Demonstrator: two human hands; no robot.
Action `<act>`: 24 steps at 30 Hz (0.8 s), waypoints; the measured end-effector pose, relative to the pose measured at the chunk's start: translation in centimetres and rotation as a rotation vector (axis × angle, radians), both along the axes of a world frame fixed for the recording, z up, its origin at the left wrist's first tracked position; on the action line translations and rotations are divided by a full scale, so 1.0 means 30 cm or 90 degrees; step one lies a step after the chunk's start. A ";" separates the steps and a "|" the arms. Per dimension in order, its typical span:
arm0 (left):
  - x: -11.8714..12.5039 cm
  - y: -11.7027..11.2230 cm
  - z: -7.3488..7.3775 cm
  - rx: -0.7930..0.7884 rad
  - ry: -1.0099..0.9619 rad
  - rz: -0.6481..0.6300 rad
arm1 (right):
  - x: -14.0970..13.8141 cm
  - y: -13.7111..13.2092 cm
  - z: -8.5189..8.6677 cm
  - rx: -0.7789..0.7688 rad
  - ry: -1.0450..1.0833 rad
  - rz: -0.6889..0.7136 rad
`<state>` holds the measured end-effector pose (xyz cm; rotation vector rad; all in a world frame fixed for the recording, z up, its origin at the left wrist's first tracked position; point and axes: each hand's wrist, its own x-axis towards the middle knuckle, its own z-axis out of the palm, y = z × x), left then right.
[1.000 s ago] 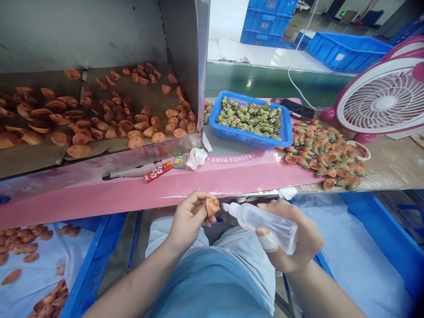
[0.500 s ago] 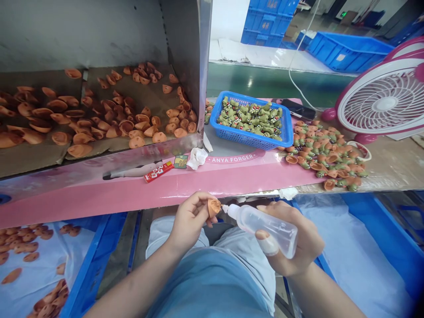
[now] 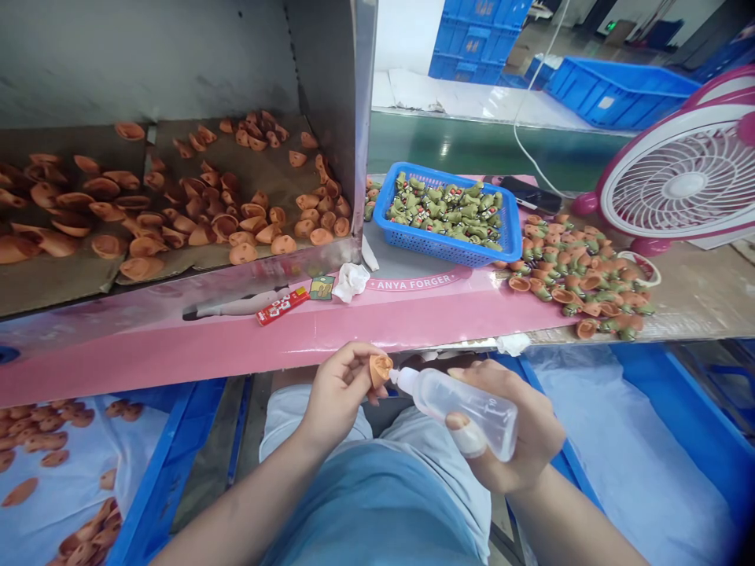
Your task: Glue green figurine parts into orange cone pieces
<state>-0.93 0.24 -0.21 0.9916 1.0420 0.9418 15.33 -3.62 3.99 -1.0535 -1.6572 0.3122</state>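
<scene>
1. Pink desk (image 3: 177, 354) runs across, with a blue basket (image 3: 413, 168) of green toys (image 3: 442, 212) at 12 o'clock and a white fan (image 3: 684, 185) at 2 o'clock.
2. Left grip (image 3: 342, 393) is clamped on an orange piece (image 3: 381, 371) at 6 o'clock.
3. Right grip (image 3: 513, 432) is clamped around a clear squeeze bottle (image 3: 465, 413), and its tip touches the orange piece.

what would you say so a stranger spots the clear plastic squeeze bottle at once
Start at the long pink board across the bench. Just below its front edge, the right hand grips a clear plastic squeeze bottle. It is the only bottle in view, its narrow nozzle tip against the small orange cup-shaped piece held in the left hand.
</scene>
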 end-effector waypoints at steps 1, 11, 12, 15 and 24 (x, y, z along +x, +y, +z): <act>-0.001 0.000 -0.001 0.003 -0.002 -0.001 | -0.001 0.001 -0.001 -0.001 -0.003 -0.003; -0.004 0.003 -0.002 -0.007 0.000 0.010 | -0.001 0.000 0.000 -0.022 -0.007 0.004; -0.005 0.003 -0.003 -0.009 -0.001 0.011 | 0.002 -0.002 -0.003 -0.027 -0.003 -0.005; -0.010 0.011 -0.003 -0.034 -0.016 0.031 | 0.016 -0.001 -0.025 -0.066 0.038 -0.045; -0.113 0.065 -0.046 -0.120 -0.069 0.184 | -0.001 0.158 -0.178 -0.326 0.214 -0.036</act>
